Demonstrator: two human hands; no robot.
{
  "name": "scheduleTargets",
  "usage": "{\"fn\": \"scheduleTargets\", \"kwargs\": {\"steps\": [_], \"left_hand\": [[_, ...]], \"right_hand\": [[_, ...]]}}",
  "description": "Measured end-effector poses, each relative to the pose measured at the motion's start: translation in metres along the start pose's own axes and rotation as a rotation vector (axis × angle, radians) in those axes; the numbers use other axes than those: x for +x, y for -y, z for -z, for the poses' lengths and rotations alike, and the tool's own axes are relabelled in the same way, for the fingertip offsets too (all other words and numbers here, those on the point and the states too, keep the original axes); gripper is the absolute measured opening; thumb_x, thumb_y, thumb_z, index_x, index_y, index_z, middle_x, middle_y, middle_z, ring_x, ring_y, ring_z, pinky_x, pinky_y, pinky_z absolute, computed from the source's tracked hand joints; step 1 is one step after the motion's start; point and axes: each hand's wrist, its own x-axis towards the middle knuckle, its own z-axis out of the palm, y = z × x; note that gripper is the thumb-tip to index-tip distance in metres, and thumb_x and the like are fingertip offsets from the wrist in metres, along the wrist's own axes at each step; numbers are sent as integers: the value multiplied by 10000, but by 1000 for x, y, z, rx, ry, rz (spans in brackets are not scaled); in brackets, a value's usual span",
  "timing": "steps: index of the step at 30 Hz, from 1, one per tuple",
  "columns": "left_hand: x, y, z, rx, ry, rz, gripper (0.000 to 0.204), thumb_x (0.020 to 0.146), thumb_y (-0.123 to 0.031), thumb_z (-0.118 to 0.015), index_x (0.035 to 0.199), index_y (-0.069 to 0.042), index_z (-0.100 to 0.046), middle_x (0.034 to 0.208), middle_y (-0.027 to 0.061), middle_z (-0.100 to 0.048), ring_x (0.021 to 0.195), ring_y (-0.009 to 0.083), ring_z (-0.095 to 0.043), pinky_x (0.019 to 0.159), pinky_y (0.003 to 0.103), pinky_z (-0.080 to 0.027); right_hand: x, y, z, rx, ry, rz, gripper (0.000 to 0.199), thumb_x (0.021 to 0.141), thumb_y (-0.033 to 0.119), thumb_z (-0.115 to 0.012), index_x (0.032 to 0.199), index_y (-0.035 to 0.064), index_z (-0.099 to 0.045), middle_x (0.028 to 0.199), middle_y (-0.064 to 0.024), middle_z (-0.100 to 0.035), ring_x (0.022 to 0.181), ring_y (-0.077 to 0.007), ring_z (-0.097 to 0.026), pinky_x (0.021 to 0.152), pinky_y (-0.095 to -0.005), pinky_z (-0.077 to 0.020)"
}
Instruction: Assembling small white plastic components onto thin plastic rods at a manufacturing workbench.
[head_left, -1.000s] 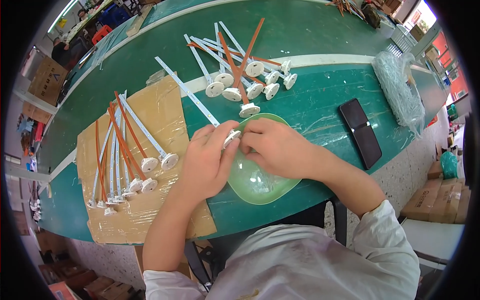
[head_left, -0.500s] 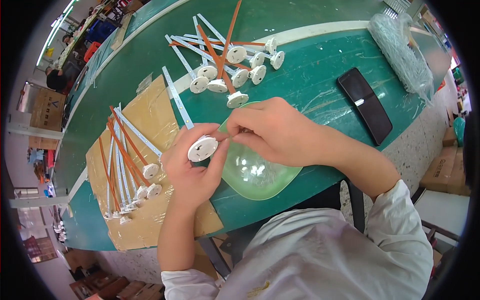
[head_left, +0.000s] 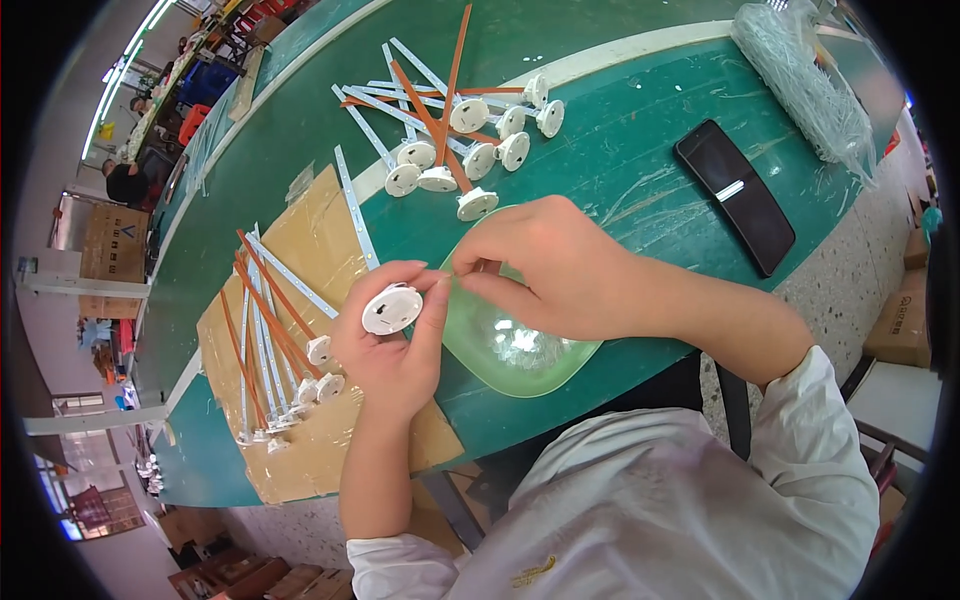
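My left hand (head_left: 392,375) is closed around an LED strip light with a white round base (head_left: 392,309). The base faces me from the palm, and the slim pale strip (head_left: 356,215) sticks out past the fingers, away from me. My right hand (head_left: 560,268) is pinched, its fingertips meeting my left thumb and index finger. Whatever lies in that pinch is too small to make out. Below the right hand sits a translucent green bowl (head_left: 475,365) containing small clear pieces (head_left: 528,345); the hand covers its far part.
Several similar strip lights (head_left: 445,120) lie in a heap on the green table (head_left: 620,140). More strip lights (head_left: 285,330) rest on a cardboard sheet (head_left: 320,225) at left. A black phone (head_left: 735,195) and a clear plastic bag (head_left: 800,90) lie at right. A person (head_left: 125,182) is far left.
The held base has turned slightly and sits a little further left, with the strip tilted less. Both hands stay close together, fingertips meeting. The whole view has shifted slightly.
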Motion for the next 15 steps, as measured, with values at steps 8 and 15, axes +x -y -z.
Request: {"fn": "scheduleTargets", "kwargs": {"steps": [8,15], "left_hand": [[1,5,0,13,-13,34,250,817,64,-762,1038,11,-657,907,99,-730,856,147,-700,780,272,-536],[4,-1,1,143,46,-17,251,821,34,-759,1050,4,-663,908,100,-744,870,139,-707,790,267,-538]], "right_hand": [[0,3,1,64,-42,-22,70,848,28,-674,894,-5,-633,808,-114,-673,719,-249,-689,574,-329,-553],[1,-1,-1,34,-109,100,57,825,22,-683,867,-1,-653,767,-113,-677,628,-236,-681,491,-311,-529]]}}
